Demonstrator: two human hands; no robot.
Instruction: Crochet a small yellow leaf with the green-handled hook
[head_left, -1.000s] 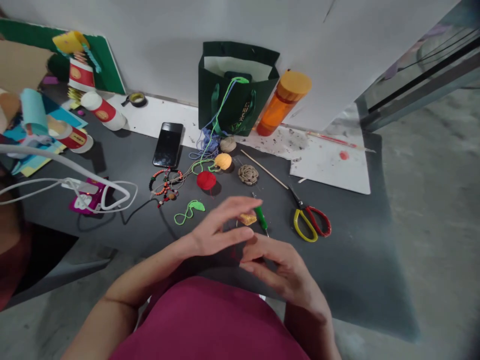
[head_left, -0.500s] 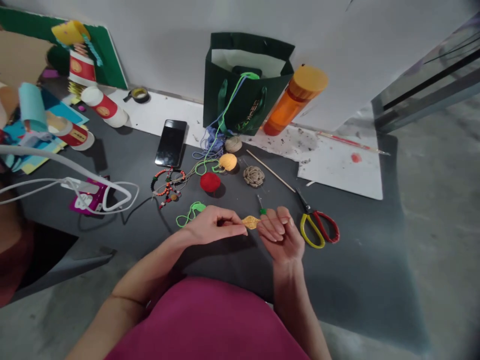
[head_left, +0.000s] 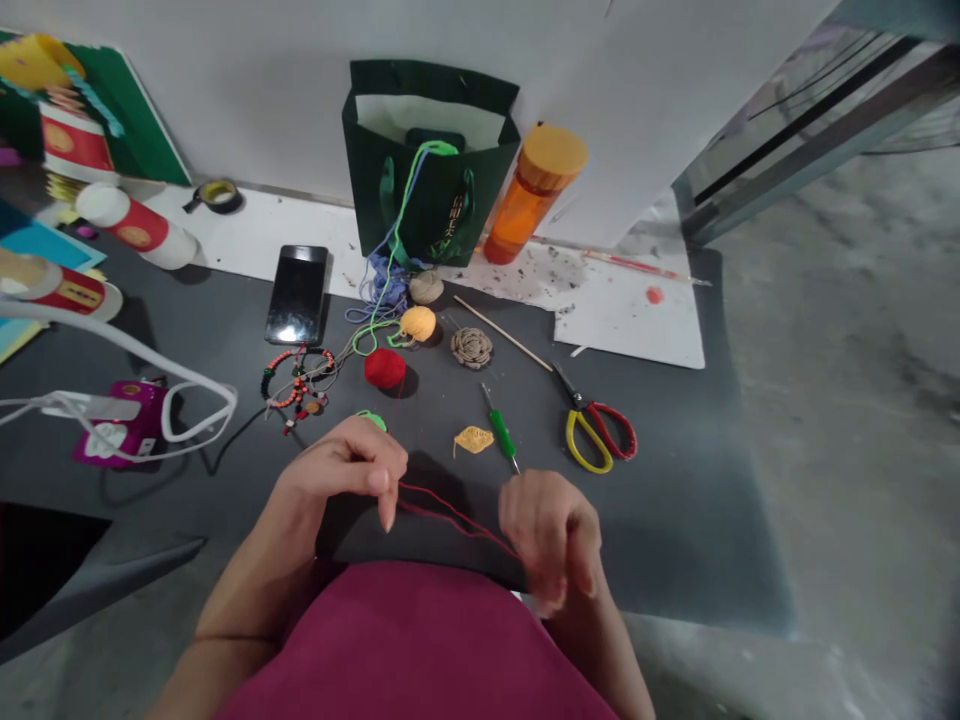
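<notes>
A length of red yarn [head_left: 484, 532] runs in two strands between my hands, low over the near part of the table. My left hand [head_left: 349, 465] is closed on its left end, fingers bent down. My right hand [head_left: 551, 530], slightly blurred, closes around the other end. Just beyond them, a yellow crocheted leaf-shaped piece [head_left: 474, 439] lies flat beside a crochet hook with a green handle [head_left: 502, 432]. The red yarn ball [head_left: 385, 369] sits past my left hand, which partly covers some bright green yarn [head_left: 372, 418].
Scissors [head_left: 592, 425] lie at the right, near a thin stick [head_left: 502, 332] and a beige crocheted flower [head_left: 472, 347]. Behind are a yellow yarn ball [head_left: 418, 323], a phone [head_left: 298, 295], a dark green bag [head_left: 427, 200] and an orange bottle [head_left: 529, 195]. Cables and a purple box [head_left: 120, 425] occupy the left.
The yellow crocheted piece has left my hands and now rests on the table. Both hands have come nearer my body and now hold red yarn. The view has shifted right.
</notes>
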